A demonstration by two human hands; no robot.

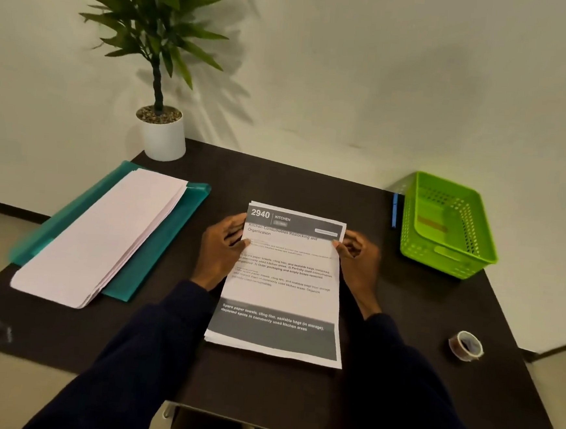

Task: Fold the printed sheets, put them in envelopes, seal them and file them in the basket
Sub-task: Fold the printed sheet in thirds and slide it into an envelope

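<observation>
A stack of printed sheets [282, 292] lies in the middle of the dark table, its top page headed "2940 KITCHEN". My left hand [221, 248] grips the stack's left edge near the top, thumb on the page. My right hand [356, 257] grips the right edge at the same height. A pile of long white envelopes [104, 234] rests on a teal folder [157, 248] at the left. The green plastic basket [474, 260] stands at the far right, with something flat inside.
A potted plant [162, 133] in a white pot stands at the table's back left corner. A roll of tape [466, 345] sits near the right front edge. A blue pen [394, 209] lies just left of the basket. The wall is close behind.
</observation>
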